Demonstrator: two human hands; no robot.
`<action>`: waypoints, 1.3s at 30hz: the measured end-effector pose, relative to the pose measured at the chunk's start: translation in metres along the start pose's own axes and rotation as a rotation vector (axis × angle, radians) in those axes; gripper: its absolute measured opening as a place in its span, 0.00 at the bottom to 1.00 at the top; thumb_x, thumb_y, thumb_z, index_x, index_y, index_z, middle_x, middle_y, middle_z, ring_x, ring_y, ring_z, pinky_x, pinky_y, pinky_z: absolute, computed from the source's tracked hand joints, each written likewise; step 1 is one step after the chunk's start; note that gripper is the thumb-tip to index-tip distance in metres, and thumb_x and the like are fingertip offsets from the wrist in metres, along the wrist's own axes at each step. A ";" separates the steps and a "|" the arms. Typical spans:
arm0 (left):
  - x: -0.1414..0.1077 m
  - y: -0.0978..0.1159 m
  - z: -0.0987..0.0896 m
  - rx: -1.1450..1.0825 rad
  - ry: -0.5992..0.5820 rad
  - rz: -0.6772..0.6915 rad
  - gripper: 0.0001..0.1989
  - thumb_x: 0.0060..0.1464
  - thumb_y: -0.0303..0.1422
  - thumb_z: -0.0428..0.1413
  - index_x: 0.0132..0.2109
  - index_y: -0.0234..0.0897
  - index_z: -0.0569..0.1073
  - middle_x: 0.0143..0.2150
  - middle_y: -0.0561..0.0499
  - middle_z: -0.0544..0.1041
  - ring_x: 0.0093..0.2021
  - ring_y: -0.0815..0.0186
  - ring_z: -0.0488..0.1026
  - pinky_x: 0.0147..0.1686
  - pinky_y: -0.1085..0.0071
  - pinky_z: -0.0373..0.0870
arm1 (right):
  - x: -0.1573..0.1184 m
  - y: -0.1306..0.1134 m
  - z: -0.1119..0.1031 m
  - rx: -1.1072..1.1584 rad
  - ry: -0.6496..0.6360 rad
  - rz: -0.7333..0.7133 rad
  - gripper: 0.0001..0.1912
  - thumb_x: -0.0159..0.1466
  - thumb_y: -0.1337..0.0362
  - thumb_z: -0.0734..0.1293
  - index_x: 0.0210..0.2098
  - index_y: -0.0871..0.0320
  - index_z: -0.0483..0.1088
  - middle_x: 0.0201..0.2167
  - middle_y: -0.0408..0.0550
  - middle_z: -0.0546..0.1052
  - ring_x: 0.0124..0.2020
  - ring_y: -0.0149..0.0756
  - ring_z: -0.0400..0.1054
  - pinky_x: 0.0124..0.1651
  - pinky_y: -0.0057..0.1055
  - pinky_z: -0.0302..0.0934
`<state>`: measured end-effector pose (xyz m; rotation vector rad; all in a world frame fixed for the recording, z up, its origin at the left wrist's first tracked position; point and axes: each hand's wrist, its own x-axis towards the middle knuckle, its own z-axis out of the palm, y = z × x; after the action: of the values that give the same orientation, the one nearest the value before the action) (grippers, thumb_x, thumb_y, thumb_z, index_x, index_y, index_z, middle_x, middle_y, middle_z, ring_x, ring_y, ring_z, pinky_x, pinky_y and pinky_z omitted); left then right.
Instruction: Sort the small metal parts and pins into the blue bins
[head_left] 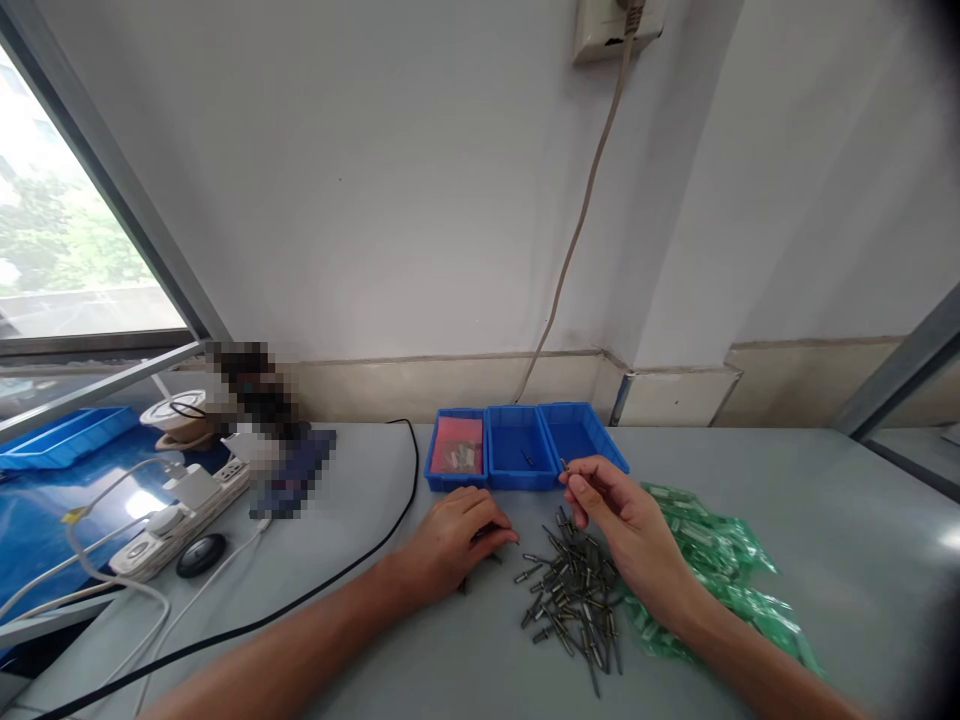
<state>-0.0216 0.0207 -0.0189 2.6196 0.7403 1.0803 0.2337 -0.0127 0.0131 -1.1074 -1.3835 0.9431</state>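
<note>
A loose heap of blind rivets (574,590) lies on the grey table between my two hands. Just above the heap's far edge, my right hand (619,510) is closed in a pinch, and a small metal piece that looks like a rivet (564,465) pokes out at its fingertips. My left hand (461,535) rests low over the table to the left of the heap, fingers curled and thumb pressed in. A tiny dark tip shows at its thumb, but what it holds is hidden. Dark rivet-like bits show beneath that hand.
Three blue bins (521,480) stand behind my hands; the left one holds a pink card (459,435) and a clear bag. Green plastic bags (720,540) lie at right. A black cable (300,600), power strip (180,520) and black mouse-like object (201,555) are at left.
</note>
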 end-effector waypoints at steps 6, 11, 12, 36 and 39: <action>0.000 0.000 0.000 0.013 -0.001 -0.008 0.16 0.75 0.42 0.54 0.41 0.37 0.77 0.35 0.50 0.78 0.36 0.65 0.72 0.38 0.70 0.68 | 0.000 0.002 0.000 -0.017 0.007 0.005 0.20 0.72 0.42 0.68 0.45 0.53 0.74 0.34 0.44 0.75 0.31 0.36 0.69 0.39 0.35 0.69; -0.001 -0.001 0.001 0.006 0.005 0.001 0.15 0.75 0.41 0.55 0.42 0.37 0.77 0.35 0.50 0.78 0.36 0.66 0.72 0.38 0.70 0.69 | 0.001 0.004 0.000 -0.023 0.015 0.005 0.20 0.72 0.42 0.67 0.45 0.52 0.74 0.34 0.45 0.75 0.31 0.37 0.69 0.38 0.36 0.69; -0.001 -0.001 0.001 0.005 0.007 0.004 0.15 0.75 0.41 0.55 0.42 0.37 0.77 0.35 0.50 0.78 0.36 0.66 0.72 0.38 0.70 0.69 | 0.001 0.004 0.000 -0.025 0.015 0.004 0.20 0.72 0.42 0.67 0.45 0.52 0.74 0.34 0.45 0.75 0.31 0.37 0.69 0.38 0.36 0.69; 0.001 0.001 -0.001 -0.016 -0.006 -0.008 0.14 0.74 0.41 0.55 0.41 0.36 0.76 0.36 0.50 0.78 0.36 0.65 0.72 0.38 0.71 0.68 | -0.003 -0.004 0.003 -0.184 -0.009 -0.074 0.13 0.72 0.49 0.69 0.40 0.51 0.72 0.31 0.42 0.73 0.33 0.38 0.66 0.37 0.34 0.62; 0.001 0.002 -0.002 -0.023 -0.012 -0.013 0.14 0.74 0.41 0.55 0.42 0.36 0.76 0.36 0.50 0.78 0.36 0.65 0.72 0.39 0.71 0.68 | -0.005 -0.004 0.003 -0.220 -0.019 -0.083 0.10 0.73 0.52 0.68 0.41 0.51 0.72 0.35 0.44 0.75 0.36 0.40 0.67 0.41 0.35 0.61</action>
<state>-0.0212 0.0199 -0.0164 2.5961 0.7369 1.0629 0.2306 -0.0180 0.0157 -1.1958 -1.5646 0.7566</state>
